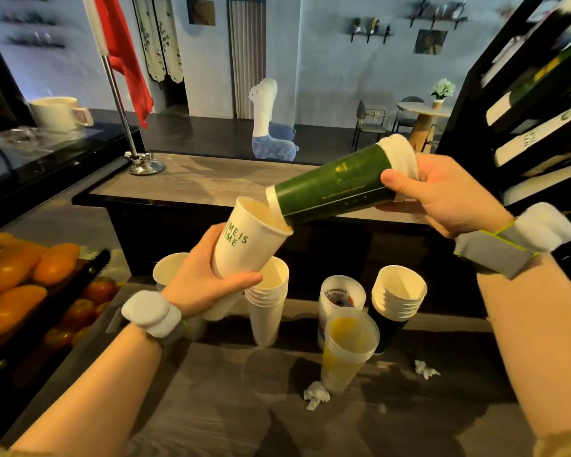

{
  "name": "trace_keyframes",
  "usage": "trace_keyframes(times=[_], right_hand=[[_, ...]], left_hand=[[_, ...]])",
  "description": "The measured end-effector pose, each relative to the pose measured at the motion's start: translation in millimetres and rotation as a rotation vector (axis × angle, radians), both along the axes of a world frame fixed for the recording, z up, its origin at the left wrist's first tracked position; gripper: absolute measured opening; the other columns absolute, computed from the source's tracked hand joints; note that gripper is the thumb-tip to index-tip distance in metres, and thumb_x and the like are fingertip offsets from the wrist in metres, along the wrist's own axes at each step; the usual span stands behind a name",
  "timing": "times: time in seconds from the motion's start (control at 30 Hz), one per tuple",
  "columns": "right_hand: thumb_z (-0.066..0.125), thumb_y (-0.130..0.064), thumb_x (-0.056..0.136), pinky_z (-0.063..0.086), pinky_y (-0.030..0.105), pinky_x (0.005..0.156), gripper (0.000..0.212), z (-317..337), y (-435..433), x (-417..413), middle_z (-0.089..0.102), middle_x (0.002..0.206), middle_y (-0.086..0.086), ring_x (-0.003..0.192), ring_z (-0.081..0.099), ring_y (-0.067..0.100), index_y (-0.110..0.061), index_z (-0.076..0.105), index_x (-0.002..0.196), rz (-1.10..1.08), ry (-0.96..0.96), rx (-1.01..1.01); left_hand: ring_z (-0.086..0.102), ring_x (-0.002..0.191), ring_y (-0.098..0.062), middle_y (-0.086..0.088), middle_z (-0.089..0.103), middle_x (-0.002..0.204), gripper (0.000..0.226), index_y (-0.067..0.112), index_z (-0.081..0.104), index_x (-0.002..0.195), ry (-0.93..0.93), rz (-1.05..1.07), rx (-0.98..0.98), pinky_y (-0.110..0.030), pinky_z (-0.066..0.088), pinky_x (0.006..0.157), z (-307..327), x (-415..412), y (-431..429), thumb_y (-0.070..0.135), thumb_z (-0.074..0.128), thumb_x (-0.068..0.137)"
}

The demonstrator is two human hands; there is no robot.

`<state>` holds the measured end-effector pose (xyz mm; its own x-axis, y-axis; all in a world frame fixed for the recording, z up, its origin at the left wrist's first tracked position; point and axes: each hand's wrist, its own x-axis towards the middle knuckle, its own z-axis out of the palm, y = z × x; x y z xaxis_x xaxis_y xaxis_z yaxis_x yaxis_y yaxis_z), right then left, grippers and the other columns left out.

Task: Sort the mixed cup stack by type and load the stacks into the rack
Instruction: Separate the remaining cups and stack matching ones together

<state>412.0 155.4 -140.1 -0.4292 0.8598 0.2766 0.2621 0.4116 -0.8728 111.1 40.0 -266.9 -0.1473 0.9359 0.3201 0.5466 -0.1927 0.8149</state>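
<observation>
Two hands grip cups — left hand (pixel 198 285) the white cup (pixel 244 239), right hand (pixel 442 196) the green cup (pixel 333 189).

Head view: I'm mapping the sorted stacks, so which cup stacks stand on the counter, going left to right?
White paper stack → clear printed plastic stack → dark-sleeved stack with white insides. Left out: the white cup behind the left hand and the yellow-tinted plastic stack, which overlap their neighbours.

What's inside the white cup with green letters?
The narrow end of the green cup pokes into the white cup, held by the left hand. Its bottom is hidden.
</observation>
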Motion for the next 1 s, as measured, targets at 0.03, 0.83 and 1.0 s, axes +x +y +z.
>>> trace_keyframes(times=[0.03,0.83,1.0], right_hand=[[0.054,-0.016,0.096,0.058,0.044,0.088,0.019,3.4,0.0,1.8,0.068,0.111,0.016,0.099,0.069,0.026,-0.009,0.061,0.112,-0.037,0.005,0.014],[0.062,-0.04,0.089,0.047,0.036,0.076,0.04,-65.2,0.6,58.6,0.063,0.103,0.005,0.094,0.061,0.028,-0.015,0.057,0.12,-0.525,-0.796,0.344],[0.065,-0.04,0.087,0.054,0.046,0.083,0.037,-90.0,5.7,56.9,0.066,0.107,0.006,0.097,0.062,0.028,-0.021,0.058,0.117,-0.496,-0.858,0.197]], left_hand=[[0.057,0.097,0.013,0.023,0.057,0.111,0.08,0.034,0.04,0.129,0.01,0.018,0.007,-0.009,0.048,0.068,6.0,-0.8,4.1,0.037,0.084,0.063],[0.055,0.111,-0.01,0.011,0.055,0.12,0.088,0.048,0.036,0.113,-0.252,0.11,0.064,-0.031,0.047,0.092,-33.4,25.9,59.7,0.044,0.091,0.044],[0.049,0.117,-0.012,0.006,0.05,0.122,0.09,0.021,0.036,0.131,-0.183,0.089,-0.001,-0.033,0.043,0.099,-54.3,27.4,60.3,0.019,0.09,0.059]])
